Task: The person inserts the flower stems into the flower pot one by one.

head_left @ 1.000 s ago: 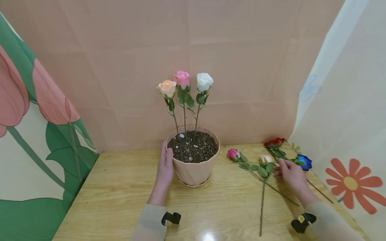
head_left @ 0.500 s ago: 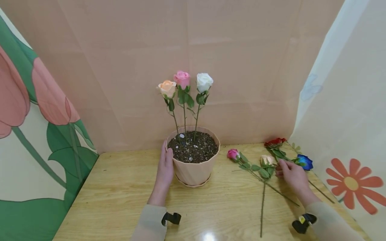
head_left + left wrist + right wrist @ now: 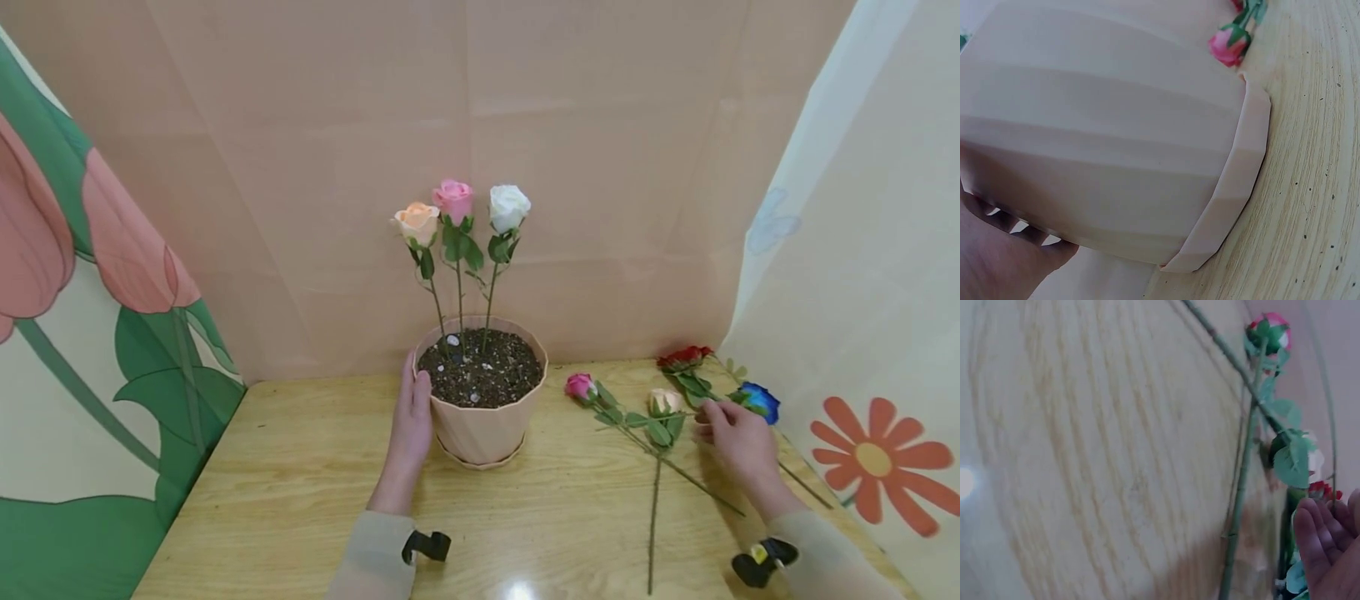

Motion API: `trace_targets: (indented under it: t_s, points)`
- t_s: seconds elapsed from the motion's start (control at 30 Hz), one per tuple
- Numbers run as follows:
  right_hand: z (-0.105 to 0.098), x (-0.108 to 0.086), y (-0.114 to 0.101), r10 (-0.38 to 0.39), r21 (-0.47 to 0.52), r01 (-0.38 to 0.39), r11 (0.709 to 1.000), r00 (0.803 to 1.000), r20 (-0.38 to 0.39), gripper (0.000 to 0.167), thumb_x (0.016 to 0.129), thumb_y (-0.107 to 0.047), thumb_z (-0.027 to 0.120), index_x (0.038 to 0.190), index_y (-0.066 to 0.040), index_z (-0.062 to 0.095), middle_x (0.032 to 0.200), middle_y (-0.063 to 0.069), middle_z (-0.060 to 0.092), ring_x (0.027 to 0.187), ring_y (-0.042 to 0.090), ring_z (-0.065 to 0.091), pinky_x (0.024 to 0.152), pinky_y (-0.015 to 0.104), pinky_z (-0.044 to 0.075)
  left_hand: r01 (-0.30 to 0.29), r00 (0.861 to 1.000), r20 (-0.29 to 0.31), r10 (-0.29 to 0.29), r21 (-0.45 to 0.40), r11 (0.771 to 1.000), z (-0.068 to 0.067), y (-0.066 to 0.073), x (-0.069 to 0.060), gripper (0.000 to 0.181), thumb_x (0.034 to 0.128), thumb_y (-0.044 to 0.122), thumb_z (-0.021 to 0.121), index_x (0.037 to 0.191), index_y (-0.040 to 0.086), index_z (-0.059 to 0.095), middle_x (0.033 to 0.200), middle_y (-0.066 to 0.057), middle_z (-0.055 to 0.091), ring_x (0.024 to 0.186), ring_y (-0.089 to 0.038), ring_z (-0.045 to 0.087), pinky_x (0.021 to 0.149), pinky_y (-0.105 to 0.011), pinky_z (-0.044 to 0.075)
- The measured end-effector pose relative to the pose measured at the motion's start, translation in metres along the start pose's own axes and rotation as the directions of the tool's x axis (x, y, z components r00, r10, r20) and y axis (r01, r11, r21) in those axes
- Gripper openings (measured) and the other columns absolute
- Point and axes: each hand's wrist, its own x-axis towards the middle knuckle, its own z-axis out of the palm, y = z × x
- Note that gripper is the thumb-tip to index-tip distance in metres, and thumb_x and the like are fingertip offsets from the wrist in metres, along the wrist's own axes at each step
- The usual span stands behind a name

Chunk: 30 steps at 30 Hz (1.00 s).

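The person's right hand (image 3: 738,442) pinches a thin stem (image 3: 1330,412) between thumb and fingers; it appears to belong to the blue rose (image 3: 761,402), whose bloom sits just beyond the knuckles, near the right edge of the wooden table (image 3: 300,467). The rose's long axis runs roughly crosswise: bloom to the right, bare stem out to the left, past the leaves of the pale peach rose (image 3: 665,400). Whether stem and leaves touch cannot be told.

That free end points toward the pink flowerpot (image 3: 483,429), which stands upright to the left, well apart from the right hand. The left hand (image 3: 411,417) is the nearer one to the pot, its fingers laid along the left wall without clenching. In the pot's dark soil (image 3: 498,379) stand an orange-peach rose (image 3: 417,221), a pink rose (image 3: 453,200) and a white rose (image 3: 509,208).

Between pot and right hand lies the magenta rose (image 3: 580,386), its stem crossing the pale peach one's; the red rose (image 3: 684,358) lies behind the right hand.
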Motion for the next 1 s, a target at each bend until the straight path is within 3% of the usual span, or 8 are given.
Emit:
trace_targets:
  t_s: [0.3, 0.53, 0.67, 0.87, 1.0]
  points:
    - [-0.015, -0.009, -0.015, -0.042, -0.014, 0.041, 0.999, 0.998, -0.042, 0.064, 0.112, -0.056, 0.06, 0.139, 0.002, 0.073, 0.103, 0.014, 0.083, 0.076, -0.002, 0.072, 0.063, 0.014, 0.054, 0.005, 1.0, -0.004, -0.005, 0.009, 1.0, 0.0, -0.001, 0.0, 0.061, 0.1216, 0.048, 0.03, 0.179, 0.032, 0.016, 0.184, -0.006, 0.016, 0.166, -0.039, 0.02, 0.133, -0.063, 0.016]
    - [-0.022, -0.017, -0.041, -0.112, 0.02, 0.114, 0.993, 0.992, -0.055, 0.041, 0.112, -0.037, 0.068, 0.131, -0.001, 0.073, 0.115, 0.022, 0.079, 0.079, -0.001, 0.071, 0.066, 0.017, 0.058, 0.004, 1.0, 0.001, -0.004, 0.008, 1.0, 0.0, 0.0, -0.001, 0.061, 0.1218, 0.047, 0.03, 0.179, 0.032, 0.015, 0.184, -0.006, 0.014, 0.166, -0.039, 0.02, 0.133, -0.063, 0.016]
    - [-0.026, -0.019, -0.056, -0.148, -0.003, 0.148, 0.989, 0.987, -0.066, 0.038, 0.111, -0.037, 0.07, 0.129, -0.003, 0.069, 0.112, 0.02, 0.079, 0.079, 0.002, 0.072, 0.064, 0.019, 0.056, -0.014, 1.0, -0.004, 0.014, 0.002, 1.0, 0.0, -0.001, 0.0, 0.06, 0.1223, 0.043, 0.031, 0.179, 0.028, 0.017, 0.184, -0.008, 0.017, 0.166, -0.038, 0.02, 0.134, -0.061, 0.016]
    - [-0.034, -0.021, -0.084, -0.166, 0.058, 0.171, 0.984, 0.983, -0.082, 0.048, 0.108, -0.041, 0.075, 0.134, -0.003, 0.063, 0.107, 0.002, 0.083, 0.081, -0.001, 0.073, 0.064, 0.018, 0.055, -0.021, 1.0, -0.003, 0.021, 0.001, 1.0, 0.001, 0.0, 0.001, 0.061, 0.1221, 0.044, 0.031, 0.179, 0.028, 0.018, 0.184, -0.007, 0.017, 0.166, -0.038, 0.02, 0.134, -0.061, 0.016]
    - [-0.039, -0.02, -0.105, -0.166, 0.113, 0.176, 0.978, 0.982, -0.087, 0.05, 0.106, -0.041, 0.077, 0.137, -0.003, 0.067, 0.102, -0.012, 0.083, 0.082, -0.004, 0.072, 0.065, 0.017, 0.056, -0.016, 1.0, -0.004, 0.016, -0.002, 1.0, 0.001, 0.0, 0.001, 0.061, 0.122, 0.045, 0.032, 0.179, 0.029, 0.017, 0.184, -0.006, 0.016, 0.166, -0.038, 0.019, 0.134, -0.061, 0.016]
